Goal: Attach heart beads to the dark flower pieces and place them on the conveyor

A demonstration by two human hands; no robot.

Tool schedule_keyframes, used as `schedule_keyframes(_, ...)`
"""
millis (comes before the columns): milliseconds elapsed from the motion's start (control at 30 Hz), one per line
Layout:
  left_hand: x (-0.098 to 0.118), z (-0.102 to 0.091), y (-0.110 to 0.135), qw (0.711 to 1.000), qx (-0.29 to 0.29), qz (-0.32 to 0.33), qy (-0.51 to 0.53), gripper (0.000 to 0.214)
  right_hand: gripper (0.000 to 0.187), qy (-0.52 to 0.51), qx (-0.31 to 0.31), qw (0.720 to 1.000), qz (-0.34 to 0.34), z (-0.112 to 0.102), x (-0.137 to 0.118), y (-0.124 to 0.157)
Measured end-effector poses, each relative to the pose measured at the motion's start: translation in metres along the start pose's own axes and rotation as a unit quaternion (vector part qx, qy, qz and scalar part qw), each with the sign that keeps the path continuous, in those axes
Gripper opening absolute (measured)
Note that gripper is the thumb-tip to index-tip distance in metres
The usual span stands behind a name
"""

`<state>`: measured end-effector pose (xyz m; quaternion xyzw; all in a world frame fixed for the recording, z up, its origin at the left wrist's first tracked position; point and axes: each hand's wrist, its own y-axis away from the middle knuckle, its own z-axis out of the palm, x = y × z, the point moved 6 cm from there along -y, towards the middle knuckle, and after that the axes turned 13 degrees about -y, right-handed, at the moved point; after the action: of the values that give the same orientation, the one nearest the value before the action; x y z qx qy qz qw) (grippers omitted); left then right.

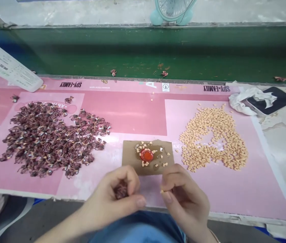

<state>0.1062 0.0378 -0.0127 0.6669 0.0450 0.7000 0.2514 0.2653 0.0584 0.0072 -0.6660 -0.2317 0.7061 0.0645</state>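
Observation:
My left hand (117, 199) is curled shut around a small dark maroon piece (121, 191) at the table's near edge. My right hand (183, 195) pinches a tiny beige bit (162, 191) between thumb and forefinger, close beside the left hand. Just beyond both hands lies a brown card (132, 157) with a red cap (146, 155) of glue and a few beige bits scattered on it. A large heap of dark maroon pieces (49, 138) lies to the left, and a heap of beige bits (213, 138) to the right.
All this rests on a pink printed sheet (127, 114) over the table. A white paper sheet (8, 67) overhangs the far left. A phone (271, 99) on crumpled white tissue sits far right. A green ledge and a teal fan (173, 11) stand behind.

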Motion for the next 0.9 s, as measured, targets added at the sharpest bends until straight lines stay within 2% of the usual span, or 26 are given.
schedule_keyframes(100,-0.028,0.023,-0.002,0.997,-0.042,-0.037,0.051,0.052,0.008,0.011,-0.017,1.0,-0.011,0.005,0.001,0.005)
schedule_keyframes(200,-0.039,0.03,-0.007,0.993,-0.047,-0.044,0.099,0.056,0.011,0.051,-0.032,0.997,-0.046,0.008,-0.001,0.008)
schedule_keyframes(300,-0.037,0.024,-0.01,0.995,-0.006,-0.024,0.096,0.057,0.016,0.101,-0.045,0.991,-0.076,0.009,-0.004,0.01)
schedule_keyframes(367,-0.033,0.016,-0.01,0.998,0.033,-0.007,0.057,0.052,0.016,0.136,-0.056,0.986,-0.084,0.009,-0.005,0.01)
schedule_keyframes(467,-0.025,0.004,-0.005,0.993,0.108,0.041,-0.038,0.029,0.015,0.176,-0.068,0.979,-0.082,0.009,-0.006,0.007)
schedule_keyframes(567,-0.017,-0.004,0.001,0.97,0.169,0.11,-0.132,0.014,0.014,0.196,-0.076,0.976,-0.061,0.01,-0.005,0.003)
schedule_keyframes(733,-0.015,-0.005,0.006,0.938,0.191,0.172,-0.231,0.015,0.016,0.178,-0.082,0.98,-0.014,0.012,0.001,0.0)
schedule_keyframes(900,-0.015,-0.018,0.013,0.921,0.214,0.192,-0.262,0.01,0.015,0.167,-0.039,0.985,0.022,0.001,0.011,0.0)
